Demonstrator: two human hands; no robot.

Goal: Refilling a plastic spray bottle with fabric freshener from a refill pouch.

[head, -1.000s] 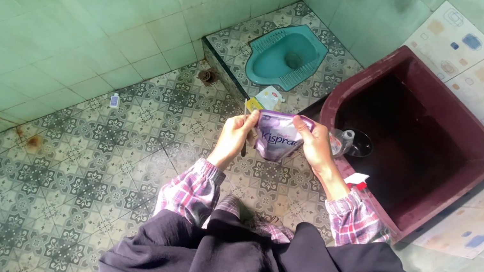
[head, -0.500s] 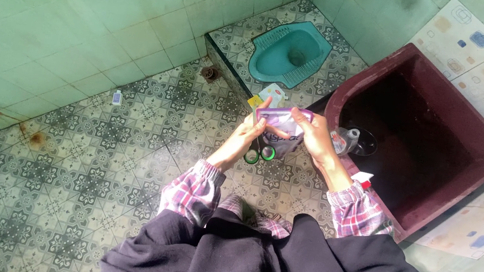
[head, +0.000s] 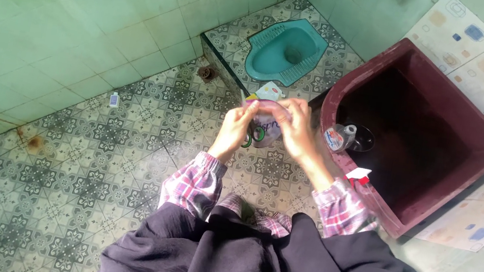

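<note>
Soft greenish daylight, mild blur, edges distorted.

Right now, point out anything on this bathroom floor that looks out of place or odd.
A pair of green-handled scissors lies on the patterned floor under the hands. A small white bottle sits alone by the green wall. Rust-coloured stains mark the tiles at left. The purple pouch shows no spill.

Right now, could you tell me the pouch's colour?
Purple pouch, best seen in the head view.
</note>
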